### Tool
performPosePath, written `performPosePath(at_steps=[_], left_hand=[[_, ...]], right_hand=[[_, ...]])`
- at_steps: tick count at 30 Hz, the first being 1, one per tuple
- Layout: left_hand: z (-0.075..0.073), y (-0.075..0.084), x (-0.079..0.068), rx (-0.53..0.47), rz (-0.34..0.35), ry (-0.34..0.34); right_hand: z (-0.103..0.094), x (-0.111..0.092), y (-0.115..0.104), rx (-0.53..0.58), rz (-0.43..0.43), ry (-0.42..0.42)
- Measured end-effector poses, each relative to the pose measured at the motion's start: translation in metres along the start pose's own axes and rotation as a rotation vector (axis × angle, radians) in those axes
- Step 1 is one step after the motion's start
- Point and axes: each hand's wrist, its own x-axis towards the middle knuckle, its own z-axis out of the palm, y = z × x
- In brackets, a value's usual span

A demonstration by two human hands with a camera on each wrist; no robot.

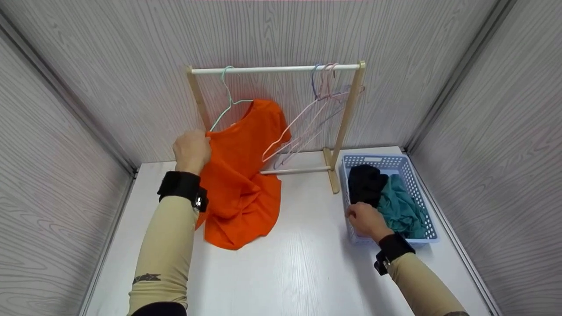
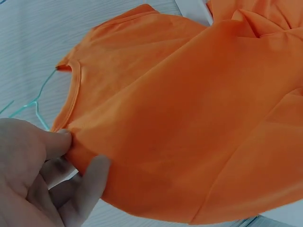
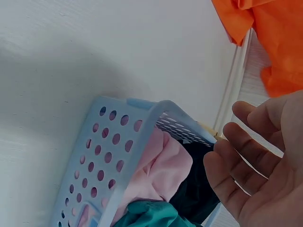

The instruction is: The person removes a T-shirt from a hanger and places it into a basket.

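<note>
An orange T-shirt point(image 1: 241, 171) drapes from a mint-green hanger point(image 1: 231, 103) hooked on the rack's left side, its lower part spread over the white table. At the shoulder near the hanger's left end, my left hand point(image 1: 192, 151) pinches the cloth; in the left wrist view the thumb and fingers meet at the shirt's point(image 2: 156, 109) neckline edge. My right hand point(image 1: 368, 221) is over the near left part of a light blue basket point(image 1: 417, 188), fingers loosely bent and holding nothing. Black cloth point(image 1: 365, 182), teal cloth point(image 1: 401, 208) and pink cloth point(image 3: 163, 165) lie inside the basket.
The rack has a white top bar point(image 1: 272, 69) and wooden legs point(image 1: 349, 114). Several pink and blue-violet hangers point(image 1: 303, 114) hang bunched at its right end. Grey wood-grain panels point(image 1: 487, 145) enclose the table point(image 1: 298, 263) at back and sides.
</note>
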Motion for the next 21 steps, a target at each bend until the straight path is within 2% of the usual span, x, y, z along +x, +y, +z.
performPosePath(at_steps=[6, 11, 16, 21], left_hand=[[-0.013, -0.004, -0.003, -0.067, 0.036, 0.173], [-0.034, -0.015, -0.013, -0.082, 0.072, 0.265], [-0.042, -0.035, -0.028, -0.093, 0.101, 0.388], [-0.041, -0.060, -0.046, -0.102, 0.139, 0.451]], right_hand=[[0.003, -0.003, 0.002, -0.018, 0.003, -0.001], [0.003, -0.003, 0.001, -0.005, 0.009, 0.007], [0.004, -0.004, 0.000, 0.007, 0.013, 0.005], [0.006, -0.006, -0.003, 0.015, 0.013, -0.015]])
